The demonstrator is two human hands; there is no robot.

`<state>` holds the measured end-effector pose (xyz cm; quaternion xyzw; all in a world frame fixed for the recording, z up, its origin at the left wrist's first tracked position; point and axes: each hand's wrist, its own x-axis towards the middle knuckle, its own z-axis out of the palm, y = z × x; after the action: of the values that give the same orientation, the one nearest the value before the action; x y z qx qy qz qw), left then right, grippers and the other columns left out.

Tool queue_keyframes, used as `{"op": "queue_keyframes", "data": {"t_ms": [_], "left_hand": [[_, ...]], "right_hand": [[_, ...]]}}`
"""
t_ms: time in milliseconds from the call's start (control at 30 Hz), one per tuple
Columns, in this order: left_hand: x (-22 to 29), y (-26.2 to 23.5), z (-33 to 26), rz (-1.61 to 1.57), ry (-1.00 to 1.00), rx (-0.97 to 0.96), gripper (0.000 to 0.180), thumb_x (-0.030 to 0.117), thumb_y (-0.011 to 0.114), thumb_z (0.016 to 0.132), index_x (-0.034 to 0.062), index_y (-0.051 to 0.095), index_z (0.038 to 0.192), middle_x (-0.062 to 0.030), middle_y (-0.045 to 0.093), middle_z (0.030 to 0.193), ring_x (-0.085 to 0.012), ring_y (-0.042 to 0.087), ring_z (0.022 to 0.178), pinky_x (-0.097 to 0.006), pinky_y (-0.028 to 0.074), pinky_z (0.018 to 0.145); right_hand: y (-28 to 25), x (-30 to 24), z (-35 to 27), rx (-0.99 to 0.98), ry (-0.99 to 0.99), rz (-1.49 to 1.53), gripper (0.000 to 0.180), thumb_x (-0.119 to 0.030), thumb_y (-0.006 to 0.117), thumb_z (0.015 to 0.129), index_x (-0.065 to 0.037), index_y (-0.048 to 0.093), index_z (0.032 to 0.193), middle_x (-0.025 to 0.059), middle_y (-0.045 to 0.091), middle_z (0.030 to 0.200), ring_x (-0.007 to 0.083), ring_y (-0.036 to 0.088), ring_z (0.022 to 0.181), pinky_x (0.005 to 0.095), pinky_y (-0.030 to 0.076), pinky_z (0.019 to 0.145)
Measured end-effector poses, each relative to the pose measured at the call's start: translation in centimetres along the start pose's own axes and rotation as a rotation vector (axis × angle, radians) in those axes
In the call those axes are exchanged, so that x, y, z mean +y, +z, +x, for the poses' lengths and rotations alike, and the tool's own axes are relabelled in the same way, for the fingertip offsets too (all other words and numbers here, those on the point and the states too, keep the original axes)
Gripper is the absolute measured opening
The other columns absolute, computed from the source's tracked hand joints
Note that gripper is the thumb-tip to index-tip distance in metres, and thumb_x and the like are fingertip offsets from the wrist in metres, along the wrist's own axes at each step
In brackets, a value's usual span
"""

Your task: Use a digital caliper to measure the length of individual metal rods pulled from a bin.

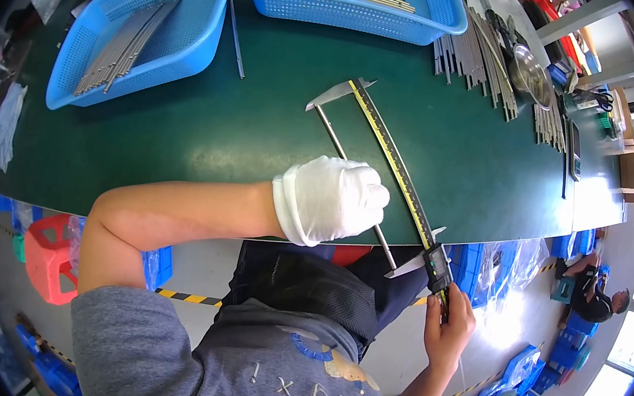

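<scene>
My left hand (338,200), in a white glove, is closed around the middle of a thin metal rod (332,131) over the table's near edge. The rod's two ends lie at the jaws of a long digital caliper (395,156), whose black and yellow scale runs alongside it. Whether both jaws touch the rod ends is too fine to tell. Bare, my right hand (450,328) grips the caliper's lower end by the sliding head, beyond the table's edge. The caliper's display is too small to read.
On the green table (255,122), a blue basket (137,32) at left holds several rods; another blue basket (344,11) at the back holds more. One loose rod (236,35) lies between them. Bundled rods (493,70) and a metal bowl (531,75) sit back right. A person (594,297) sits far right.
</scene>
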<state>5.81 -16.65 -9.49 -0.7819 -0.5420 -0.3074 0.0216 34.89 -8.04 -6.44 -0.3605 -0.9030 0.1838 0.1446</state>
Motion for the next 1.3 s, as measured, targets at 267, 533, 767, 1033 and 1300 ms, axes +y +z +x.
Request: {"op": "queue_keyframes", "data": {"t_ms": [267, 533, 767, 1033, 1300], "left_hand": [[-0.7, -0.3, 0.2, -0.005, 0.071, 0.018, 0.017, 0.012, 0.060, 0.069, 0.0074, 0.062, 0.085, -0.0037, 0.056, 0.078, -0.0217, 0.058, 0.077, -0.031, 0.050, 0.053], [-0.5, -2.0, 0.7, -0.041, 0.042, -0.014, 0.024, 0.003, 0.065, 0.062, 0.0045, 0.066, 0.085, -0.0068, 0.058, 0.080, -0.0262, 0.061, 0.072, -0.033, 0.052, 0.055], [-0.2, -2.0, 0.8, -0.040, -0.025, -0.087, 0.025, 0.001, 0.065, 0.060, 0.0054, 0.067, 0.085, -0.0061, 0.060, 0.081, -0.0264, 0.062, 0.077, -0.036, 0.055, 0.070], [-0.4, -2.3, 0.9, -0.046, -0.020, -0.096, 0.028, -0.001, 0.065, 0.059, 0.0051, 0.068, 0.086, -0.0068, 0.060, 0.083, -0.0273, 0.062, 0.080, -0.039, 0.055, 0.075], [-0.7, -2.7, 1.3, -0.047, 0.095, -0.110, 0.033, 0.008, 0.070, 0.061, 0.0054, 0.066, 0.094, -0.0072, 0.060, 0.087, -0.0273, 0.062, 0.080, -0.041, 0.053, 0.073]], "right_hand": [[-0.2, -0.1, 0.2, 0.033, 0.018, -0.002, 0.030, -0.009, 0.069, 0.077, 0.002, 0.060, 0.103, 0.0119, 0.058, 0.074, 0.0226, 0.057, 0.056, 0.0301, 0.045, 0.051], [0.0, -0.1, 0.3, 0.036, 0.015, 0.034, 0.031, -0.012, 0.072, 0.077, -0.001, 0.061, 0.103, 0.0091, 0.058, 0.071, 0.0206, 0.059, 0.054, 0.0300, 0.045, 0.050], [0.3, 0.0, -0.2, 0.058, 0.009, 0.030, 0.031, -0.017, 0.075, 0.077, -0.003, 0.060, 0.100, 0.0078, 0.058, 0.070, 0.0198, 0.059, 0.053, 0.0293, 0.045, 0.047], [0.5, -0.2, 0.0, 0.089, 0.070, -0.012, 0.031, -0.025, 0.078, 0.074, -0.005, 0.061, 0.090, 0.0059, 0.056, 0.065, 0.0202, 0.055, 0.049, 0.0306, 0.042, 0.045], [0.8, -0.4, 0.1, 0.086, 0.073, -0.017, 0.029, -0.031, 0.076, 0.074, -0.007, 0.062, 0.084, 0.0050, 0.059, 0.065, 0.0225, 0.058, 0.052, 0.0324, 0.044, 0.046]]}}
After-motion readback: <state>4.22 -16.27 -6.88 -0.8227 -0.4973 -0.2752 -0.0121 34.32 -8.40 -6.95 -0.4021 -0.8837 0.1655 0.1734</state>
